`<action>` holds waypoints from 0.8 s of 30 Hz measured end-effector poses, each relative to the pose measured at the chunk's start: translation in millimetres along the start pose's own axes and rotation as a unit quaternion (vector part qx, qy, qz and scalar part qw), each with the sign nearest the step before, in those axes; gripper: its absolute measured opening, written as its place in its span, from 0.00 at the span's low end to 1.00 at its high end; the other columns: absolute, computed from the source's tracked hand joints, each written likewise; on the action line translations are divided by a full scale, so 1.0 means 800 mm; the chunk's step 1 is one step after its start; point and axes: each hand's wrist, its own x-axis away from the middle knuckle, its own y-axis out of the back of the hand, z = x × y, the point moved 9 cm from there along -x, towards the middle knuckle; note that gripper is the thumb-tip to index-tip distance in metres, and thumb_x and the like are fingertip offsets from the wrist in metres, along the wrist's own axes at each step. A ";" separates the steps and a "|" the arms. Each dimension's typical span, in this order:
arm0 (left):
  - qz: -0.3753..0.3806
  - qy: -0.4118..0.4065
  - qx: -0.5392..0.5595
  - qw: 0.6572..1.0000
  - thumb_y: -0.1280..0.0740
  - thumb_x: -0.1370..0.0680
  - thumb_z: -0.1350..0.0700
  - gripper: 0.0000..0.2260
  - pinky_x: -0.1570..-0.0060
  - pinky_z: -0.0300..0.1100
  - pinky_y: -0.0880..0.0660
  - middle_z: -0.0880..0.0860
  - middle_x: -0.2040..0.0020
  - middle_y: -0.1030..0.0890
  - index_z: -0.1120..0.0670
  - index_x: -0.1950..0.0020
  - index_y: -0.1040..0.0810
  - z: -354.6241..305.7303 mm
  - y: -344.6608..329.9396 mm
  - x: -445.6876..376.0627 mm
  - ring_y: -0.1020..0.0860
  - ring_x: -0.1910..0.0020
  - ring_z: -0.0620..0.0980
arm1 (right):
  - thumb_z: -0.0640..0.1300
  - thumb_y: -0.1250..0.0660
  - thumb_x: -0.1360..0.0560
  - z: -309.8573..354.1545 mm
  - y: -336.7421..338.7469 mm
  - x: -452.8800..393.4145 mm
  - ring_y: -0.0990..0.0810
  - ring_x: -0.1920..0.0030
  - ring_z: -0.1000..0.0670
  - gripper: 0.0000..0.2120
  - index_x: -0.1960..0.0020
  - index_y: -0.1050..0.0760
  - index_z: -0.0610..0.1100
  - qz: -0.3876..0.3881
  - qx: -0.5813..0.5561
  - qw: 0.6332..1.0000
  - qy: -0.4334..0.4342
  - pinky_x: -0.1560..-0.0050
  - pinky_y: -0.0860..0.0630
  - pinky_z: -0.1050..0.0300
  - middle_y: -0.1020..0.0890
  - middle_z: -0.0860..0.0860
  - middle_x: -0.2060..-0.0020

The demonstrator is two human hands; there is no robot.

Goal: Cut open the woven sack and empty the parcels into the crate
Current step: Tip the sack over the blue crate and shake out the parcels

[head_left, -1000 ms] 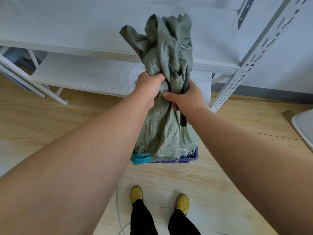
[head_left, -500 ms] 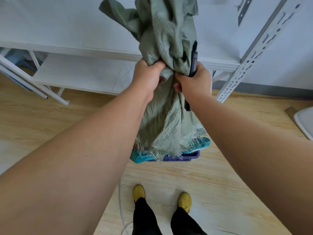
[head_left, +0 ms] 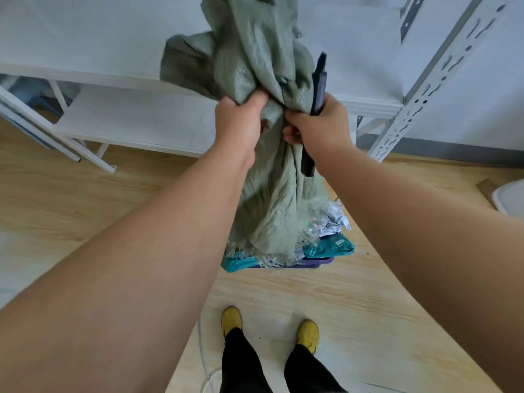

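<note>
One view is available, from the head camera. A white metal shelving unit (head_left: pixel 119 120) stands directly behind the work area, with a perforated upright (head_left: pixel 425 89) rising at the right. A white object (head_left: pixel 510 198) lies at the right edge on the wooden floor (head_left: pixel 56 199). The person's yellow shoes (head_left: pixel 232 320) stand near the bottom of the frame, apart from the crate.

The woven sack (head_left: pixel 272 194) hangs upside down between the two forearms and hides most of the crate (head_left: pixel 317 262); only a strip of the crate's dark blue rim shows below the sack's frayed open edge. Parcels (head_left: pixel 329 246), teal and silvery, lie in the crate at the sack's mouth, and one teal parcel juts past the rim on the left. Bare floor surrounds the crate on the left, right and near sides.

The left hand (head_left: pixel 241 120) is closed around a bunched fold of the sack. The right hand (head_left: pixel 320 126) is closed around the sack fabric together with a dark cutter (head_left: pixel 319 86), whose end projects above the fist.
</note>
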 end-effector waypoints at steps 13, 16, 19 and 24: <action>-0.032 0.081 0.036 0.996 0.25 0.30 0.56 0.14 0.50 0.50 0.20 0.54 0.49 0.18 0.56 0.47 0.24 0.021 0.025 0.002 0.18 0.52 0.52 | 0.37 0.27 0.30 -0.015 -0.004 0.005 0.20 0.74 0.51 0.12 0.49 0.26 0.40 -0.003 0.023 1.000 -0.001 0.65 0.18 0.54 0.19 0.43 0.62; -0.043 0.127 0.068 0.989 0.27 0.28 0.57 0.12 0.55 0.47 0.19 0.55 0.49 0.18 0.55 0.47 0.24 0.017 0.030 -0.002 0.18 0.54 0.52 | 0.42 0.22 0.34 -0.019 0.002 0.007 0.18 0.70 0.51 0.23 0.44 0.28 0.46 0.005 0.033 0.999 0.010 0.64 0.18 0.56 0.19 0.51 0.56; 0.031 0.191 0.076 0.978 0.31 0.25 0.58 0.15 0.48 0.48 0.20 0.57 0.45 0.18 0.58 0.38 0.24 0.026 0.014 0.007 0.19 0.48 0.53 | 0.41 0.21 0.34 -0.049 -0.014 0.020 0.19 0.69 0.49 0.26 0.42 0.29 0.40 0.075 0.053 0.995 -0.045 0.65 0.18 0.54 0.19 0.45 0.57; 0.147 0.153 0.121 0.970 0.31 0.24 0.56 0.12 0.45 0.41 0.23 0.55 0.44 0.18 0.56 0.41 0.23 0.017 -0.016 0.023 0.20 0.44 0.49 | 0.37 0.26 0.30 -0.070 -0.006 0.013 0.28 0.79 0.53 0.12 0.51 0.26 0.36 0.001 -0.014 0.995 -0.101 0.74 0.26 0.60 0.24 0.45 0.70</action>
